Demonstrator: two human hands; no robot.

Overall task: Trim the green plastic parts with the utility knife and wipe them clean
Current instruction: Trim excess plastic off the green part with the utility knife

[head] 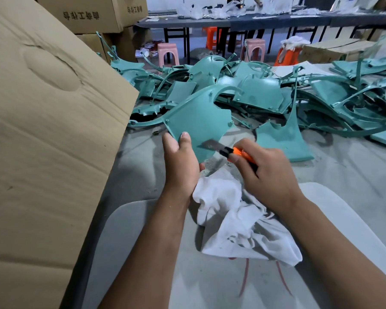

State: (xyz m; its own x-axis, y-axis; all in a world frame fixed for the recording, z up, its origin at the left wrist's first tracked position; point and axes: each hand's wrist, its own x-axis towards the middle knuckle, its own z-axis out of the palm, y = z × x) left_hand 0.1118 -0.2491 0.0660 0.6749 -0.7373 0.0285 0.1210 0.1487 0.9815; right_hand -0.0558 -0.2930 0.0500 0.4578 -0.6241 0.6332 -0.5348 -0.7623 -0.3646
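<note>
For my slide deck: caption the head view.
Left hand holds a green plastic part while right hand trims it with a utility knife.

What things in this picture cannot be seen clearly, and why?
- Knife blade, head view: motion-blurred; its contact with the green part is unclear.
- Left hand fingers: hidden behind that part.
- Knife handle: mostly covered by the right hand.
- Cardboard box: cut off by the left edge.

On the left a big cardboard flap (42, 130) stands like a wall, so a hand cannot pass there. Ahead, the pile of green parts (276, 90) covers the floor (one loose green panel (283, 139) lies nearer). Between the flap and the pile a strip of bare grey floor (140, 157) stays open. A white cloth (239, 224) lies on the lap.
</note>
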